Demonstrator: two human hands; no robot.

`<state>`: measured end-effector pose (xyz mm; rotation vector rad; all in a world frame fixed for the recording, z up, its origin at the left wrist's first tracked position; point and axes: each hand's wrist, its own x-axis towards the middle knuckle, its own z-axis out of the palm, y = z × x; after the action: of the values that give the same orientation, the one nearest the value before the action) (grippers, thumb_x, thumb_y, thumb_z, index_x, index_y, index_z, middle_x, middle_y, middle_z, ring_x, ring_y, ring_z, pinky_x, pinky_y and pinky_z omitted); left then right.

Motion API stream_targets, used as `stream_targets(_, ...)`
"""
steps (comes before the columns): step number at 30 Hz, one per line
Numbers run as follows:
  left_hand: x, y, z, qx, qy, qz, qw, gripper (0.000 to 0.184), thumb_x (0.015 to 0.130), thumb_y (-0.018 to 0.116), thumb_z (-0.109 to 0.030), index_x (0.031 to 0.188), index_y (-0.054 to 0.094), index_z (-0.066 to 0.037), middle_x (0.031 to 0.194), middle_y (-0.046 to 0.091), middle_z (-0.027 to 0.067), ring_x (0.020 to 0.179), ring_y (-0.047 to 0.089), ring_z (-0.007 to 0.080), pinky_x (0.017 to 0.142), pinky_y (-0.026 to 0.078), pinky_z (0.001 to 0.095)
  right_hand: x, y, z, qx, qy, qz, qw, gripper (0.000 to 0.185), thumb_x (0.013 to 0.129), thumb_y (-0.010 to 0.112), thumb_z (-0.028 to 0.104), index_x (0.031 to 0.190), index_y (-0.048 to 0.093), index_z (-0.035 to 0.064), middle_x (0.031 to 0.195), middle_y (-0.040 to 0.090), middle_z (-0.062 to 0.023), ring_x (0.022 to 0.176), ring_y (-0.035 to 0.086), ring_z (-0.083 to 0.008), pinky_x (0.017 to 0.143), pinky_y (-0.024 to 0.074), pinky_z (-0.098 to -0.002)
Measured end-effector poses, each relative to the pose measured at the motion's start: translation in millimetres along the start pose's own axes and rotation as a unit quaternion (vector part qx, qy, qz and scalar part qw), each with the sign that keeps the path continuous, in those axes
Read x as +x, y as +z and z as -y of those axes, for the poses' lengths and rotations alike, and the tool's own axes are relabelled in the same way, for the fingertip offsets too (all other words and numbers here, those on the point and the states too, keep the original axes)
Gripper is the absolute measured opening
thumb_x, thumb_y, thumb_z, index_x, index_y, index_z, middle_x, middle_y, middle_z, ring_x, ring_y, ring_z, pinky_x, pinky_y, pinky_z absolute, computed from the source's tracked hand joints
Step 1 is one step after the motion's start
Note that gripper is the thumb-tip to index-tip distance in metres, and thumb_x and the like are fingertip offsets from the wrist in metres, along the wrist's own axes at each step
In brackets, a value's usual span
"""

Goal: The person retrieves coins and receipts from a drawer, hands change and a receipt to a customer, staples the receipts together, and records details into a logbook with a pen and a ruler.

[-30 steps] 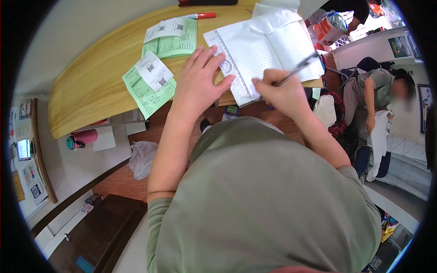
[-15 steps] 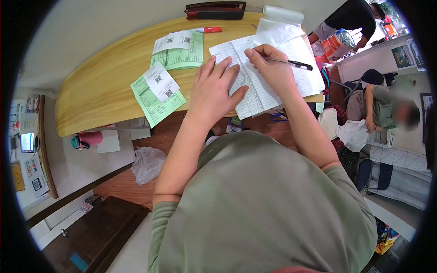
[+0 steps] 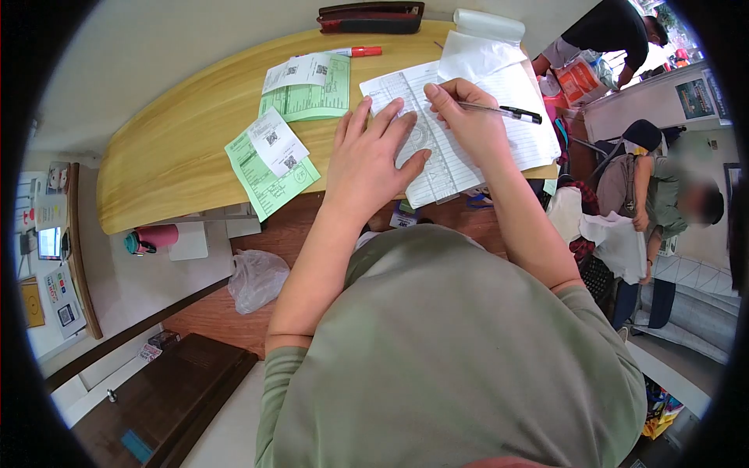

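Note:
A lined notebook (image 3: 515,148) lies spread on the wooden table (image 3: 172,156). Across its left page rests a clear plastic ruler (image 3: 445,168). My left hand (image 3: 370,152) lies with fingers spread, fingertips on the ruler and the page edge. In a writing grip, my right hand (image 3: 472,121) is closed round a black and clear pen (image 3: 519,115), whose tip is hidden behind the fingers. Left of my hands are two green forms, one upper (image 3: 331,97) and one lower (image 3: 265,187), each with a white QR slip on top.
A red marker (image 3: 365,51) and a dark stapler (image 3: 370,19) are at the table's far side, near a roll of clear plastic (image 3: 490,26). At right, one person (image 3: 679,191) handles white cloth (image 3: 620,238); another person (image 3: 601,35) bends over bags. A plastic bag (image 3: 257,281) lies on the floor.
Both my hands keep nearly the same place, the right still gripping the pen. At right, the seated person's arms have shifted and the white cloth is spread lower.

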<state>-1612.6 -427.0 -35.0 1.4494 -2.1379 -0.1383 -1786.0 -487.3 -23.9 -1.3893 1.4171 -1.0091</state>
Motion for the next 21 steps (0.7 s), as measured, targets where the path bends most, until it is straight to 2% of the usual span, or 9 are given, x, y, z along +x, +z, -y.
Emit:
stream_targets(4,0.1,-0.9,0.2,-0.003,-0.003,0.005,1.0,0.048,0.083,0.068,-0.042,0.119,0.065,-0.01,0.137,0.054,0.0096,0.133,0.041,0.0396,0.111,0.029,0.0524,0.2,-0.8,-0.1,0.016,0.002,0.007,1.0,0.036,0.089,0.072,0.034,0.093,0.069,-0.0022,0.076,0.067,-0.0036,0.07,0.056,-0.0084,0.065,0.0467,-0.025)
stream_targets(7,0.1,-1.0,0.0,-0.009,-0.006,0.006,1.0,0.049,0.083,0.068,-0.042,0.119,0.065,-0.01,0.137,0.054,0.0095,0.133,0.041,0.0394,0.111,0.029,0.0524,0.6,-1.0,-0.8,0.006,-0.004,0.013,1.0,0.034,0.091,0.07,0.035,0.093,0.068,0.0006,0.077,0.065,-0.0013,0.07,0.055,-0.0056,0.062,0.0452,-0.0213)
stream_targets(10,0.5,-1.5,0.2,-0.007,-0.005,0.009,1.0,0.049,0.082,0.068,-0.042,0.119,0.066,-0.01,0.137,0.055,0.0096,0.133,0.041,0.0393,0.111,0.03,0.0524,1.1,-0.6,-1.3,0.012,0.001,0.007,1.0,0.034,0.089,0.073,0.031,0.093,0.069,-0.0023,0.075,0.066,-0.0035,0.069,0.055,-0.008,0.064,0.0459,-0.0249)
stream_targets(21,0.8,0.1,3.6,-0.012,0.0,0.005,1.0,0.05,0.081,0.07,-0.043,0.118,0.066,-0.011,0.136,0.055,0.0085,0.132,0.041,0.0372,0.109,0.032,0.0499,2.2,-0.4,-3.0,-0.01,-0.004,0.01,1.0,0.034,0.088,0.073,0.033,0.092,0.07,-0.0012,0.076,0.068,-0.0049,0.07,0.057,-0.0082,0.065,0.0466,-0.0251)
